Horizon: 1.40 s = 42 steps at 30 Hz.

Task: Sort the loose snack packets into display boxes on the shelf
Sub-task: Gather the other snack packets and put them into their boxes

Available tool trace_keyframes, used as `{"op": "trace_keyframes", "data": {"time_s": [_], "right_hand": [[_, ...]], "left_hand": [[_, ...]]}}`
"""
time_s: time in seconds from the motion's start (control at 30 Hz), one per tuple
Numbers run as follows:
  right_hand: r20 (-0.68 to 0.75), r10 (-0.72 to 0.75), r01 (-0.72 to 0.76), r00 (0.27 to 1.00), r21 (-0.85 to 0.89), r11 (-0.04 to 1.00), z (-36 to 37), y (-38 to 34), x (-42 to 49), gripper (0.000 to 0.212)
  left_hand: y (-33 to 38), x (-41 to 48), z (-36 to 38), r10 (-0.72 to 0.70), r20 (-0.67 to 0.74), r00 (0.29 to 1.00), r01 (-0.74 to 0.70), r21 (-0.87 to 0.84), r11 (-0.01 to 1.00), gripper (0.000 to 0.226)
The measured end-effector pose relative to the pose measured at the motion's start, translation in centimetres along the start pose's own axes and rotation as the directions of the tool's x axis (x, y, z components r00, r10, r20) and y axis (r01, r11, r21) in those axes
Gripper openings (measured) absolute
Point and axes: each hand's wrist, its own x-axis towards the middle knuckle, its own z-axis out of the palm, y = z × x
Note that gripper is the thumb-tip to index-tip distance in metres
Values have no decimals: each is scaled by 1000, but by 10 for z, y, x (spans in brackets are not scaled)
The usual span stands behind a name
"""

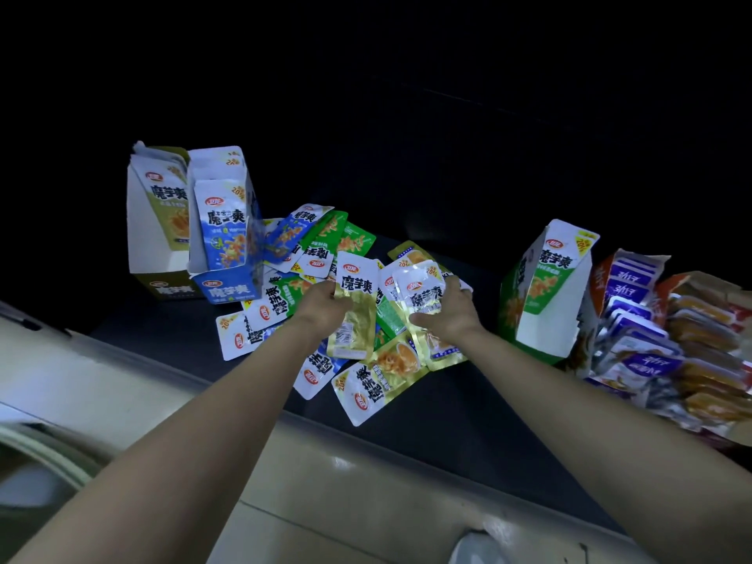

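**Yellow packets held in both hands above the loose pile**

A yellow-and-white foil snack packet (355, 319) is pinched by the left hand (323, 305), its fingers closed on the packet's left edge. A small stack of yellow-and-white foil packets (421, 297) is gripped by the right hand (451, 315), thumb on its near side and fingers curled over its far edge. Both are held just above a loose pile of blue, green and yellow packets (325, 242), which is spread over the dark shelf surface (468, 433).

At the far left, an open yellow-and-white cardboard display box (142, 221) is stood touching an open blue-and-white cardboard display box (228, 289); upright packets are seen in each. To the right of the pile, an open green-and-white cardboard display box (541, 315) is stood. Further right, rows of purple-and-white packets (635, 315) and orange packets (708, 343) are stacked.
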Motion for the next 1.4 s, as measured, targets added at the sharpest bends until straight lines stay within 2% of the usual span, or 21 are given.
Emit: {"op": "trace_keyframes", "data": {"time_s": [0.1,0.17,0.3,0.33,0.4,0.43,0.5,0.57,0.63,0.73,0.77,0.8,0.87,0.9,0.97,1.03,1.13,1.2,1.27,1.33,1.4], "right_hand": [[10,53,-53,999,76,996,0,-2,2,93],[23,90,-89,996,-42,995,0,-3,7,91],[-31,49,-55,998,-255,965,-5,-3,4,75],[-31,20,-26,999,-188,982,-6,-1,5,73],[-40,-20,28,999,191,981,-11,0,5,59],[-59,-26,46,998,369,928,-15,-1,4,50],[-77,-18,60,997,592,804,-26,-8,1,37],[7,-46,25,999,757,653,-31,-20,-1,32],[119,-108,-37,987,823,567,-26,-33,-4,41],[228,-187,-78,956,807,585,-5,-54,-10,94],[249,-214,-74,945,796,601,2,-59,-10,103],[265,-246,-70,932,801,595,9,-66,-10,96],[293,-296,-90,909,833,546,17,-81,-14,61],[307,-316,-107,898,848,519,20,-88,-15,52],[350,-368,-135,862,857,497,24,-102,-21,46],[388,-392,-127,834,827,548,29,-114,-24,37],[404,-404,-115,821,809,577,36,-134,-29,37],[388,-431,-85,814,815,573,40,-150,-27,39],[341,-433,-53,834,832,552,45,-170,-22,42],[294,-419,-26,859,843,537,50,-188,-13,62],[277,-413,-15,867,845,535,56,-203,-7,77]], "left_hand": [[0,0,-1,-12,5,1000,12,-10,1000,59],[1,0,-1,-8,2,1000,9,-26,1000,60],[3,-2,0,-13,3,1000,13,-25,1000,60],[3,-3,0,-20,5,1000,21,-34,999,59],[4,-3,-2,-29,-8,1000,28,-62,998,56],[5,-5,-3,-28,-23,999,26,-84,996,54],[5,-6,-6,-28,-54,998,20,-157,987,55],[8,-6,-7,-30,-72,997,11,-251,968,56],[15,-11,-7,-29,-92,995,-5,-351,936,53],[31,-23,-5,-38,-116,993,-18,-444,896,47],[34,-26,-5,-39,-110,993,-16,-461,887,49],[36,-28,-7,-28,-91,995,-18,-476,879,54],[32,-29,-12,21,-48,999,-41,-470,882,69],[29,-31,-16,42,-63,997,-66,-463,884,68],[26,-35,-25,54,-144,988,-111,-425,898,63],[25,-40,-35,55,-231,971,-136,-355,925,59],[17,-47,-58,79,-357,931,-183,-268,946,39],[3,-49,-78,166,-471,866,-277,-179,944,29],[-18,-45,-100,271,-586,763,-315,28,949,25],[-41,-38,-124,315,-660,682,-171,274,946,22],[-63,-32,-141,300,-660,689,11,423,906,35]]}}
